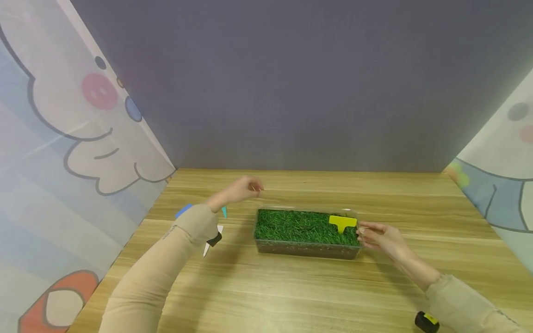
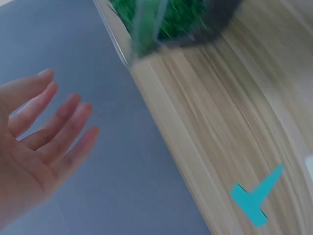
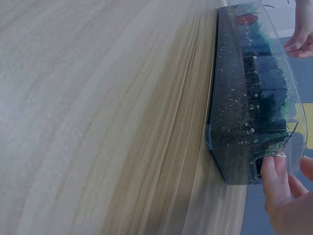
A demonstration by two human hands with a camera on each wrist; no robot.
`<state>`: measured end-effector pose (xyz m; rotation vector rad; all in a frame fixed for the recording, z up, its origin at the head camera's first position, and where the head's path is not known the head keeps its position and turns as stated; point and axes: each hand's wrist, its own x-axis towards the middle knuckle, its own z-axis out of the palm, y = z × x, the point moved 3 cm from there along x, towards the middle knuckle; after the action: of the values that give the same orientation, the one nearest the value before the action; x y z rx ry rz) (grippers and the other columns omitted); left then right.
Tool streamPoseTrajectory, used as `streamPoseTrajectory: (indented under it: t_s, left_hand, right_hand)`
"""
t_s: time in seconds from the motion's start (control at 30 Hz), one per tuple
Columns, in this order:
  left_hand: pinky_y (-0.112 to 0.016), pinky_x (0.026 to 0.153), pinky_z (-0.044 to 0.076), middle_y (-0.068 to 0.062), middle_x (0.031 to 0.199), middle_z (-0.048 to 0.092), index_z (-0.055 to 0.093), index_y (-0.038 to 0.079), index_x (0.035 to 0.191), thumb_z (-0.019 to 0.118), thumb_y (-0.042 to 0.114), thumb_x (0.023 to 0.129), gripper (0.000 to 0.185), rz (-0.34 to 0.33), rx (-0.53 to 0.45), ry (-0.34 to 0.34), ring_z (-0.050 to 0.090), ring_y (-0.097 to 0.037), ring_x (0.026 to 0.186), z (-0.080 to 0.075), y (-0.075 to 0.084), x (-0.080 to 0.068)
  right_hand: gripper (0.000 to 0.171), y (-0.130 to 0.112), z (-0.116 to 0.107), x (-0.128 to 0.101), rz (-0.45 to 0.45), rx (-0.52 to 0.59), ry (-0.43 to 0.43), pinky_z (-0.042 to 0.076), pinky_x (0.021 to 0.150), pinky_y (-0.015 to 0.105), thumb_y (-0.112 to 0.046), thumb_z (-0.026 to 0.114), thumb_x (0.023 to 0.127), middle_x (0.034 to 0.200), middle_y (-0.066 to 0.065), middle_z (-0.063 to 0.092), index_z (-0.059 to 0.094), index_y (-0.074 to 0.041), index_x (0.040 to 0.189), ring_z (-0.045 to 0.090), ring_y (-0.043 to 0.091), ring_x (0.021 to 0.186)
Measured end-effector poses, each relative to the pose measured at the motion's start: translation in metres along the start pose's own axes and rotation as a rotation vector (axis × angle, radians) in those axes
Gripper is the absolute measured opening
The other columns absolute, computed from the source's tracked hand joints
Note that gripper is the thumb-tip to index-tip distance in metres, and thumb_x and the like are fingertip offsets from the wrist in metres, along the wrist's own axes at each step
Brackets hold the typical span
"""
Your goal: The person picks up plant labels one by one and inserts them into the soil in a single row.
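A clear rectangular planter box point(image 1: 308, 249) filled with green artificial grass point(image 1: 291, 226) stands on the table. A yellow T-shaped plant label point(image 1: 343, 223) stands upright near its right end. My right hand point(image 1: 381, 238) grips the box's right end, fingertips at the end wall and rim. In the right wrist view, two fingers point(image 3: 275, 171) press against that wall, where dark soil shows through. My left hand point(image 1: 243, 188) hovers behind the box's left back corner. Its fingers are relaxed and empty in the left wrist view.
Left of the box lie a teal T-shaped label point(image 2: 257, 196), a blue label point(image 1: 183, 210) and a white label point(image 1: 206, 249), partly covered by the left sleeve and wrist camera. A grey wall point(image 1: 308, 92) rises behind the wooden table point(image 1: 266, 296). Cartoon-printed sheets hang at both sides.
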<state>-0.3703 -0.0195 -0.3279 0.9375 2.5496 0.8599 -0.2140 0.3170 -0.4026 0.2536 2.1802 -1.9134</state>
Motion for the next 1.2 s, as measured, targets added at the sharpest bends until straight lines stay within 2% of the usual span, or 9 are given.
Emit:
streamPoseTrajectory:
  t_s: [0.27,0.43,0.67,0.87,1.0,1.1,1.2]
  left_hand:
    - [-0.036,0.078,0.048,-0.022,0.1,0.058,0.057,-0.007,0.102,0.057,0.003,0.084,0.021,-0.033,0.059,0.043,0.056,-0.03,0.09,-0.007,-0.03,-0.011]
    - [-0.038,0.081,0.047,-0.022,0.102,0.058,0.056,-0.008,0.104,0.057,0.003,0.083,0.024,-0.063,0.111,0.064,0.055,-0.033,0.093,-0.009,-0.044,-0.016]
    - [-0.042,0.085,0.045,-0.022,0.112,0.055,0.054,-0.008,0.11,0.055,0.001,0.084,0.027,-0.128,0.138,0.059,0.051,-0.037,0.102,-0.01,-0.064,-0.022]
    - [-0.051,0.09,0.038,-0.025,0.124,0.046,0.049,-0.009,0.118,0.056,0.001,0.084,0.036,-0.176,0.102,0.07,0.043,-0.044,0.111,-0.009,-0.084,-0.026]
    - [-0.055,0.094,0.032,-0.028,0.13,0.038,0.042,-0.009,0.123,0.056,0.005,0.085,0.043,-0.207,0.129,0.088,0.035,-0.046,0.117,-0.008,-0.096,-0.027]
    - [-0.056,0.096,0.028,-0.031,0.131,0.034,0.039,-0.01,0.125,0.055,0.006,0.085,0.046,-0.234,0.126,0.093,0.029,-0.048,0.12,-0.007,-0.102,-0.028]
    - [-0.057,0.097,0.026,-0.031,0.132,0.032,0.037,-0.01,0.127,0.055,0.006,0.085,0.048,-0.265,0.12,0.087,0.027,-0.049,0.121,-0.007,-0.106,-0.029]
  right_hand:
    - [0.056,0.002,-0.002,0.0,0.003,-0.007,0.003,0.049,0.08,0.026,-0.016,0.054,0.088,0.109,0.014,0.059,0.029,0.011,0.13,0.061,0.008,0.086]
    - [0.058,0.002,-0.002,-0.001,0.006,0.011,0.006,0.048,0.08,0.027,-0.017,0.056,0.087,0.109,0.013,0.06,0.029,0.011,0.13,0.061,0.009,0.087]
    - [0.057,0.0,0.0,-0.002,0.009,0.009,0.01,0.048,0.081,0.027,-0.016,0.055,0.087,0.109,0.013,0.06,0.029,0.01,0.131,0.061,0.01,0.088]
    - [0.06,0.005,-0.003,0.0,-0.009,0.02,-0.001,0.048,0.08,0.027,-0.021,0.059,0.085,0.103,0.006,0.063,0.032,0.01,0.13,0.061,0.01,0.086]
    - [0.055,0.014,-0.007,0.006,0.006,0.034,0.004,0.049,0.078,0.026,-0.023,0.062,0.083,0.096,-0.002,0.065,0.042,0.002,0.127,0.062,0.011,0.085]
    - [0.055,0.013,-0.006,0.005,0.009,0.034,0.01,0.049,0.077,0.026,-0.024,0.062,0.082,0.096,-0.001,0.065,0.042,0.002,0.127,0.062,0.011,0.084]
    - [0.06,0.006,-0.003,0.001,-0.011,0.016,0.005,0.049,0.079,0.027,-0.022,0.059,0.085,0.101,0.006,0.063,0.034,0.009,0.129,0.062,0.01,0.085]
